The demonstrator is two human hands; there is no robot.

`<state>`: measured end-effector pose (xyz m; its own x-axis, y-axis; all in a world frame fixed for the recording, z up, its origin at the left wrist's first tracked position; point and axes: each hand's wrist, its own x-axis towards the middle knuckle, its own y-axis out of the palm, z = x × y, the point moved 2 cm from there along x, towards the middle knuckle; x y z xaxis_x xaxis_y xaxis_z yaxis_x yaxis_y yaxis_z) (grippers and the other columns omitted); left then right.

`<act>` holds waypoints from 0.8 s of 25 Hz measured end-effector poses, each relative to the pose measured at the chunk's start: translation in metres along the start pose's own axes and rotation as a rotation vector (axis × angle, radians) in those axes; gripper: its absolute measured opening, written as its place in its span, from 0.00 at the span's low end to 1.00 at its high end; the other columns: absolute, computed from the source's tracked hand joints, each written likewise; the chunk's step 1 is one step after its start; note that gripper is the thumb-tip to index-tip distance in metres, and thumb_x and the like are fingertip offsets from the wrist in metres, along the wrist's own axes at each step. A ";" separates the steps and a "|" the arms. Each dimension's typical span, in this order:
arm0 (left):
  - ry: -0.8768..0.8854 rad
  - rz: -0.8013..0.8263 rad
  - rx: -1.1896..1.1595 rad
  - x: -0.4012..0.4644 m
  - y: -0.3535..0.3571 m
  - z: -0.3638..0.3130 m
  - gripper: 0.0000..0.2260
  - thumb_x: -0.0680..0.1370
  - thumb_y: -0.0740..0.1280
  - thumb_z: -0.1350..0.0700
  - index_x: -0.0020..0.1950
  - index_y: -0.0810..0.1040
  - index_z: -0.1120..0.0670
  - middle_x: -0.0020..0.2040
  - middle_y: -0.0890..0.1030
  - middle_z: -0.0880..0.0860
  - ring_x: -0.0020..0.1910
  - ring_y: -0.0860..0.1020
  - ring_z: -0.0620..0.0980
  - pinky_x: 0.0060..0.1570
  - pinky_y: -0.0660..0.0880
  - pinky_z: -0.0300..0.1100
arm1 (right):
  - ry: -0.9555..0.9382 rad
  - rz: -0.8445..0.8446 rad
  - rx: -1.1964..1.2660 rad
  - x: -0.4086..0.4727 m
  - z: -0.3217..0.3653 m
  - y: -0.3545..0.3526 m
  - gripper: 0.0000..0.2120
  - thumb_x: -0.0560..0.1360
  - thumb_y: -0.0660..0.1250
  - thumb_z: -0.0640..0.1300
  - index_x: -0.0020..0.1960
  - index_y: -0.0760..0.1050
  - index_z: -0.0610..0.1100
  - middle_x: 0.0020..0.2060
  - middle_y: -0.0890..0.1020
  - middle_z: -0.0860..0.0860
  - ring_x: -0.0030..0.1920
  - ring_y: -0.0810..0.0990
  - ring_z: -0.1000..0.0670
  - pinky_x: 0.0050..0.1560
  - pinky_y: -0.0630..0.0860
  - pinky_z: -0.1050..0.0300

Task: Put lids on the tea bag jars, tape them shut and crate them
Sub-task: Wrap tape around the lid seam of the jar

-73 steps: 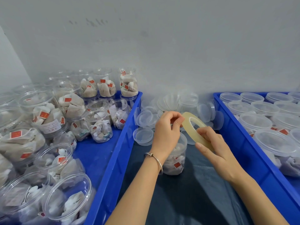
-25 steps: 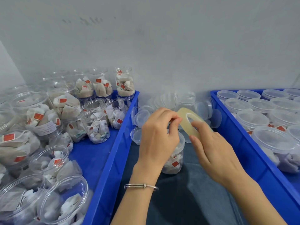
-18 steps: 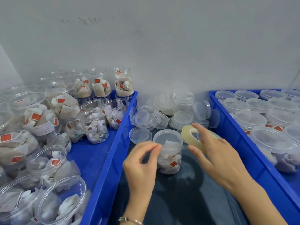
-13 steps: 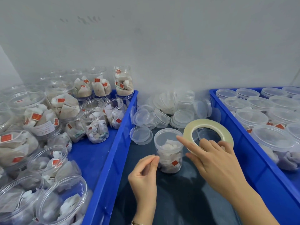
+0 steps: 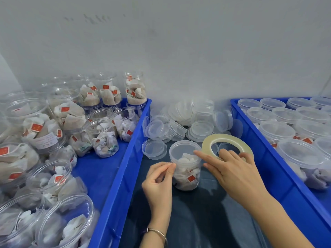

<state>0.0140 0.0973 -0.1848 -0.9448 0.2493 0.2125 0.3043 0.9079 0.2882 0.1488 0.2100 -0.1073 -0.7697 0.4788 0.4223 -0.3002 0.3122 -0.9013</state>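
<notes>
A clear jar of tea bags (image 5: 185, 173) stands on the dark cloth between two blue crates, with a clear lid (image 5: 182, 151) on top. My left hand (image 5: 158, 183) is at the jar's left side and pinches thumb and forefinger together, apparently on the end of clear tape, which barely shows. My right hand (image 5: 232, 172) grips the near rim of a yellowish tape roll (image 5: 225, 138) held flat just right of the jar. Its straight forefinger reaches to the jar's lid rim.
The left blue crate (image 5: 125, 167) is packed with open jars of tea bags (image 5: 105, 140). The right blue crate (image 5: 272, 158) holds lidded jars (image 5: 302, 153). A pile of loose clear lids (image 5: 179, 126) lies against the wall behind the jar, and one lid (image 5: 154, 148) sits alone.
My left hand left the tape roll and drew down and left of the jar, fingers pinched. My right hand lowered the roll from upright above the jar to flat beside it.
</notes>
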 end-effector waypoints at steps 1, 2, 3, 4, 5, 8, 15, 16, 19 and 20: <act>-0.049 -0.009 -0.021 0.001 -0.001 0.002 0.08 0.68 0.76 0.65 0.39 0.84 0.53 0.42 0.84 0.51 0.44 0.83 0.44 0.44 0.78 0.34 | -0.002 0.008 -0.004 0.001 -0.001 0.000 0.22 0.78 0.48 0.56 0.67 0.71 0.63 0.32 0.72 0.51 0.32 0.74 0.48 0.41 0.72 0.49; -0.099 -0.028 -0.034 0.004 -0.002 0.006 0.09 0.67 0.77 0.65 0.42 0.82 0.54 0.43 0.84 0.50 0.46 0.83 0.45 0.46 0.79 0.36 | -0.012 0.017 -0.008 0.002 -0.001 0.001 0.22 0.78 0.47 0.57 0.67 0.70 0.63 0.32 0.72 0.51 0.33 0.74 0.48 0.42 0.71 0.49; -0.138 -0.023 -0.057 0.008 -0.003 0.009 0.12 0.66 0.77 0.65 0.45 0.80 0.56 0.44 0.85 0.50 0.48 0.83 0.46 0.47 0.79 0.37 | -0.013 0.038 -0.005 0.001 -0.001 0.002 0.22 0.78 0.46 0.57 0.68 0.69 0.64 0.33 0.72 0.52 0.34 0.74 0.48 0.43 0.71 0.50; -0.152 0.025 -0.083 0.012 -0.004 0.012 0.14 0.66 0.77 0.65 0.48 0.78 0.57 0.45 0.85 0.49 0.50 0.83 0.47 0.46 0.79 0.36 | -0.007 0.078 -0.003 0.000 0.000 0.003 0.23 0.78 0.43 0.58 0.69 0.66 0.66 0.35 0.72 0.53 0.35 0.74 0.49 0.46 0.70 0.51; -0.169 0.103 -0.122 0.015 -0.002 0.013 0.16 0.66 0.77 0.63 0.51 0.78 0.57 0.48 0.85 0.48 0.52 0.83 0.46 0.46 0.78 0.35 | -0.006 0.110 -0.010 0.000 0.001 0.004 0.24 0.78 0.39 0.60 0.70 0.61 0.69 0.36 0.71 0.54 0.38 0.74 0.50 0.49 0.68 0.52; -0.307 0.328 -0.329 0.021 0.005 0.014 0.26 0.62 0.78 0.54 0.59 0.80 0.57 0.55 0.84 0.50 0.57 0.80 0.46 0.53 0.78 0.36 | -0.005 0.120 0.018 0.001 0.001 0.005 0.24 0.77 0.36 0.61 0.71 0.56 0.70 0.38 0.70 0.55 0.40 0.74 0.50 0.51 0.65 0.54; -0.207 0.454 -0.198 0.025 0.001 0.007 0.18 0.73 0.70 0.63 0.61 0.78 0.51 0.62 0.81 0.48 0.64 0.76 0.46 0.63 0.73 0.39 | -0.020 0.153 0.092 -0.001 -0.001 0.014 0.20 0.80 0.41 0.60 0.69 0.40 0.74 0.43 0.68 0.57 0.46 0.71 0.53 0.53 0.60 0.56; -0.111 0.569 -0.079 0.017 0.004 0.005 0.26 0.71 0.74 0.61 0.67 0.72 0.50 0.65 0.77 0.43 0.66 0.73 0.41 0.63 0.71 0.35 | -0.014 0.130 0.102 -0.002 -0.001 0.014 0.20 0.80 0.46 0.59 0.71 0.49 0.72 0.41 0.69 0.56 0.43 0.73 0.51 0.52 0.62 0.55; 0.034 0.534 0.273 -0.003 0.028 0.005 0.43 0.60 0.82 0.54 0.68 0.61 0.44 0.66 0.68 0.37 0.65 0.67 0.33 0.61 0.66 0.27 | -0.007 0.109 0.100 -0.001 -0.001 0.015 0.21 0.79 0.44 0.61 0.72 0.53 0.71 0.39 0.69 0.57 0.42 0.75 0.52 0.49 0.64 0.55; 0.058 0.435 0.326 -0.005 0.035 0.003 0.42 0.59 0.82 0.53 0.64 0.61 0.41 0.63 0.68 0.37 0.62 0.67 0.31 0.59 0.66 0.26 | -0.013 0.124 0.134 -0.002 -0.003 0.018 0.23 0.77 0.38 0.62 0.72 0.47 0.72 0.42 0.70 0.59 0.45 0.75 0.54 0.50 0.65 0.57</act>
<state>0.0292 0.1291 -0.1789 -0.7287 0.6147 0.3018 0.6038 0.7847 -0.1404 0.1468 0.2171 -0.1237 -0.8128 0.4956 0.3062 -0.2740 0.1386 -0.9517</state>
